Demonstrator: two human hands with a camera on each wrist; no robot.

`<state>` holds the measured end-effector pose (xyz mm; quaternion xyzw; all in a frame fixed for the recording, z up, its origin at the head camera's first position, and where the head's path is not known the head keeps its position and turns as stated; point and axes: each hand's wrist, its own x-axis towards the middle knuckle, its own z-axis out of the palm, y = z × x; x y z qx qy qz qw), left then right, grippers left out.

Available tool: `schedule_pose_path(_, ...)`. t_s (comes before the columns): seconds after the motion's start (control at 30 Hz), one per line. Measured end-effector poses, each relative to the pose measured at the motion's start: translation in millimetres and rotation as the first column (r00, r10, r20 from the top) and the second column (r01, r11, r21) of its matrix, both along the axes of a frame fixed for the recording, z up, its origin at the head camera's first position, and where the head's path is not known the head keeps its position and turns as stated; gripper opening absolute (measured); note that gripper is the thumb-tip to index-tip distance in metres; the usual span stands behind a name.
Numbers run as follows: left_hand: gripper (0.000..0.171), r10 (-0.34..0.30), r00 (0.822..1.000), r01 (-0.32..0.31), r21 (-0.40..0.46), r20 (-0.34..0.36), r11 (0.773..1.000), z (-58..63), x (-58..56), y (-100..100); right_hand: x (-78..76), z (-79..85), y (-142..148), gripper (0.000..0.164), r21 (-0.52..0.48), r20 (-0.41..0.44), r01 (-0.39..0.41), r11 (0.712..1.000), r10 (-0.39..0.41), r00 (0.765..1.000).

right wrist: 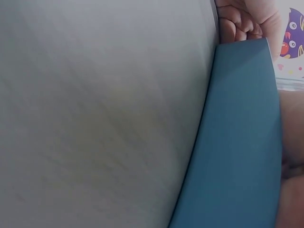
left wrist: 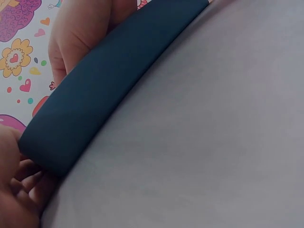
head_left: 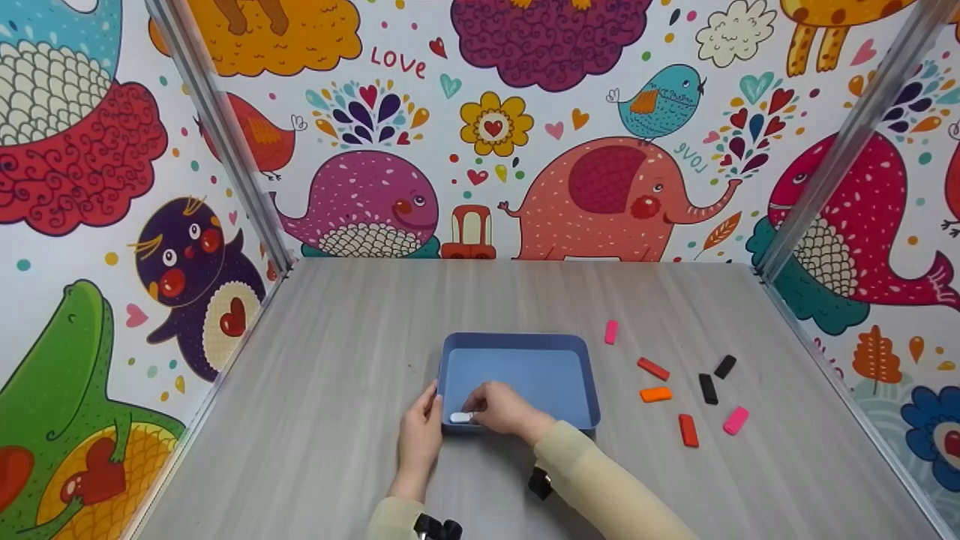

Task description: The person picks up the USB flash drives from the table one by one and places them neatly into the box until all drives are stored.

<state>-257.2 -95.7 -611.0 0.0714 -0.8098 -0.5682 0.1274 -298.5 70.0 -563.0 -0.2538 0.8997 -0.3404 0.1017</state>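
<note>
At the left, the desk (head_left: pixel 337 360) showed a smooth, pale grey face with faint streaked grain. The left hand (head_left: pixel 420 439) was partly closed at the near left corner of the tray (head_left: pixel 540 382), fingers bent against the outer wall and thumb up by the rim; how far the thumb reached inside could not be confirmed. The tray was blue, matt and shallow, with rounded corners and thin upright walls. It was judged light and fairly stiff, liable to slide if pushed, and best held by the wall at a corner.

The white block (head_left: pixel 460 418) was inside the tray, at that same corner; whether it touched the floor could not be told. It was judged very light, firm and unlikely to break, best pinched across its narrow sides near one end. The right hand (head_left: pixel 502 409) was nearly closed, pinching its right end between the fingertips.

Right of the tray, loose on the desk, lay a pink block (head_left: pixel 611 332), a red block (head_left: pixel 653 368), an orange block (head_left: pixel 655 394), a second red block (head_left: pixel 688 430), two black blocks (head_left: pixel 708 388) and another pink block (head_left: pixel 736 420). All were oblong and plain-coloured; their material could not be established.
</note>
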Motion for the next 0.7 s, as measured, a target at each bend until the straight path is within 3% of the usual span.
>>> schedule_pose_path(0.7, 0.039, -0.001, 1.000, 0.001, 0.003, -0.005, 1.000, 1.4, -0.8, 0.0, -3.3, -3.0, 0.2, 0.014, -0.016, 0.040, 0.012, 1.000, -0.011, 0.999)
